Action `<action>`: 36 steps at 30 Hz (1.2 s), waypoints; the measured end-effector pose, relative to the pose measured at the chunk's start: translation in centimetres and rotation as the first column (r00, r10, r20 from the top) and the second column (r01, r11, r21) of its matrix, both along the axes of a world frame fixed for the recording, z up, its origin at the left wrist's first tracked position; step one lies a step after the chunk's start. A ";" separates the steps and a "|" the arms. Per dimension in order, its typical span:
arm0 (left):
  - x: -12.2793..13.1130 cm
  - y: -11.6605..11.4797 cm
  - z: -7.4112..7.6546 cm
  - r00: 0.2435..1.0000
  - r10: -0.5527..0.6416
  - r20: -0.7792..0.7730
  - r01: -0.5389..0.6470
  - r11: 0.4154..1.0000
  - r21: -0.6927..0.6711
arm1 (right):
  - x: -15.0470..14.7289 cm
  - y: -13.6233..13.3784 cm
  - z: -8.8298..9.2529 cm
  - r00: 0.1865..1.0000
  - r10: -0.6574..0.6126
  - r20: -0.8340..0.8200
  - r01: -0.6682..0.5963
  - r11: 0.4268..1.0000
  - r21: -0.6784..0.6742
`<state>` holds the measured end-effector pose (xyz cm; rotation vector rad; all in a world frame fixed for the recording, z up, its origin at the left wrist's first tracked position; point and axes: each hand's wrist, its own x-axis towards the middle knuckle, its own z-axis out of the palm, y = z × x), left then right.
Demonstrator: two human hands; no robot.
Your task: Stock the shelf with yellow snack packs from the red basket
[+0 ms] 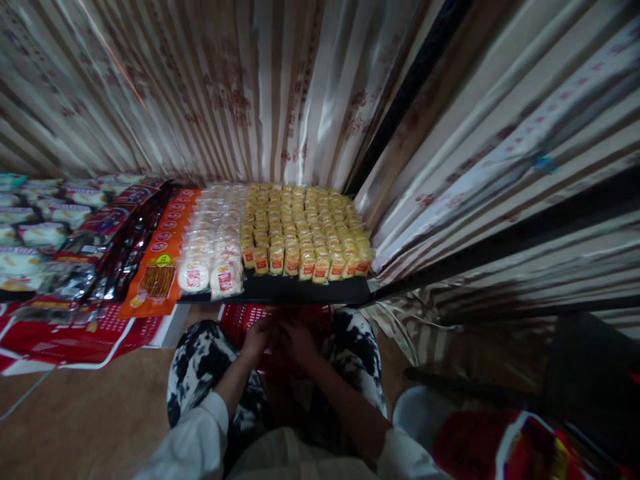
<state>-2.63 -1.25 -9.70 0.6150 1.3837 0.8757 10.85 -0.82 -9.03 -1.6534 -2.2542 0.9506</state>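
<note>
Low in the head view, my left hand (257, 337) and my right hand (300, 340) come close together between my knees. Both are over a red basket with holes in its side (240, 316), partly tucked beneath the shelf edge. Shadow and blur hide the fingers, so whether either hand holds anything cannot be made out. Just beyond them, rows of small yellow wrapped cakes (305, 233) stand on a black shelf (290, 291). To their left are stacks of round white wrapped cakes (213, 240).
Further left lie an orange snack packet (159, 267), dark shiny packets (100, 247) and white wrapped packs (45, 233). A red and white bag (95, 343) hangs below them. Striped curtains (225, 87) enclose the back and right. Red packaging (475, 440) sits at lower right.
</note>
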 end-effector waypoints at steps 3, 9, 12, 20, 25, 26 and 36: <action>-0.1 -1.0 1.5 0.994 0.057 0.089 -0.062 0.997 0.051 | -0.1 -0.4 1.9 1.000 0.026 -0.008 -0.025 0.994 0.105; -0.6 -1.9 3.9 0.971 0.186 0.152 -0.200 0.976 0.082 | -0.1 -1.2 3.3 0.991 0.022 -0.129 0.013 0.963 0.269; -1.4 -1.9 5.5 0.967 0.215 0.137 -0.226 0.971 0.076 | 0.7 -1.2 3.4 0.974 -0.070 -0.216 0.134 0.945 0.298; -2.5 -2.0 8.3 0.982 0.138 0.130 -0.160 0.971 0.176 | 2.0 -0.9 4.5 0.842 -0.163 -0.514 0.238 0.968 0.083; -1.9 -2.2 9.3 0.980 0.115 0.161 -0.141 0.977 0.157 | 1.7 -1.2 4.5 0.795 -0.215 -0.568 0.280 0.959 0.030; -1.9 -2.2 9.5 0.975 0.114 0.191 -0.142 0.980 0.140 | 1.7 -1.2 4.6 0.789 -0.216 -0.575 0.283 0.959 0.027; -2.3 -1.3 12.2 0.987 -0.071 0.142 0.044 0.981 0.188 | 1.3 -1.6 5.8 0.514 -0.569 -0.641 0.224 0.811 -0.540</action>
